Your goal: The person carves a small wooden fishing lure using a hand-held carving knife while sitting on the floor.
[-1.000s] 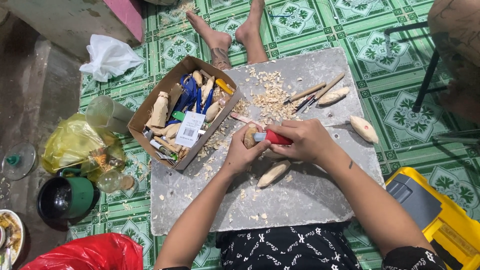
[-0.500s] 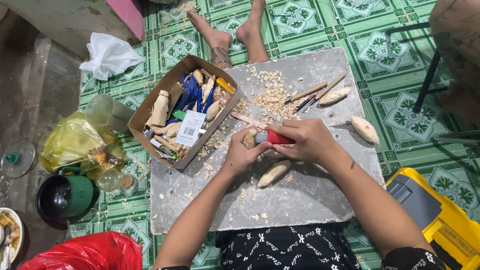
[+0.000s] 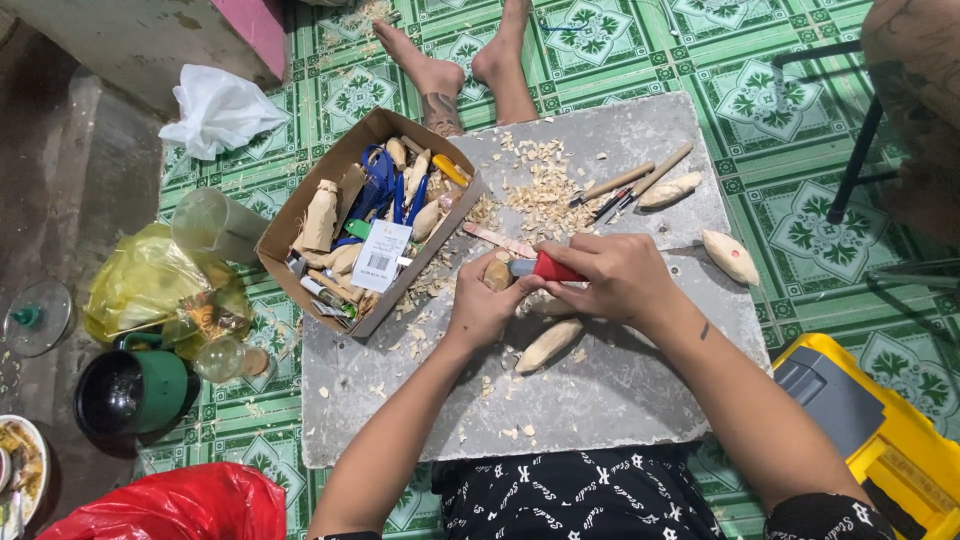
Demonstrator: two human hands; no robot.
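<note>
Green patterned floor tiles surround my grey slab worktop [image 3: 600, 400]. Near its middle, my left hand [image 3: 487, 305] is closed round a small wooden piece [image 3: 497, 274], while my right hand [image 3: 615, 275] grips a red-handled knife [image 3: 545, 268] against it. Another carved piece [image 3: 548, 345] lies just below my hands. Shavings [image 3: 545, 190] and a cardboard box [image 3: 370, 220] crowd the far left corner.

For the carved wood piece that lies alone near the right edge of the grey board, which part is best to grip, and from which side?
Probably grip the carved wood piece across its thick middle, coming from above. It lies flat on the grey board, tapers toward both ends, and has bare board on all sides, so fingers can close on its long flanks.
</note>
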